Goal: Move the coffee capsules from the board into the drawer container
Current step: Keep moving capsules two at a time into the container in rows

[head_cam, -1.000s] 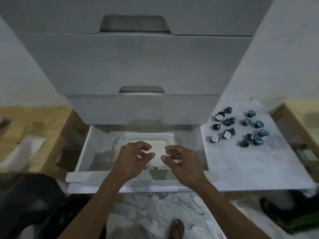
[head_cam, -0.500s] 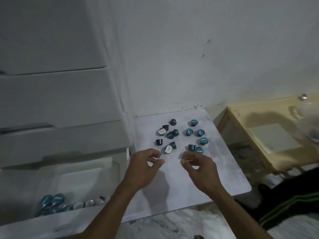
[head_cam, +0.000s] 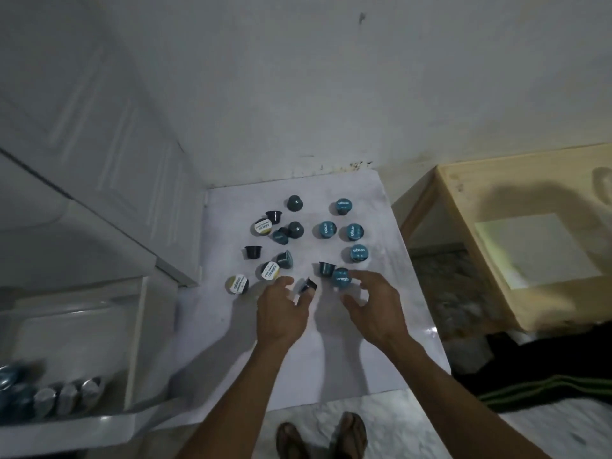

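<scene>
Both hands have moved up to the capsules: the left hand (head_cam: 281, 309) now pinches a dark capsule (head_cam: 308, 285), the right hand (head_cam: 374, 306) curls open around a blue capsule (head_cam: 341, 279).

Wooden side table (head_cam: 530, 207) w/ a pale sheet (head_cam: 543, 250) on top, well right of the fingers. White wall (head_cam: 331, 77) beyond them. Marble floor (head_cam: 414, 422) below, sandalled feet (head_cam: 323, 437) on it; dark green-striped cloth (head_cam: 546, 385) lower right.
</scene>
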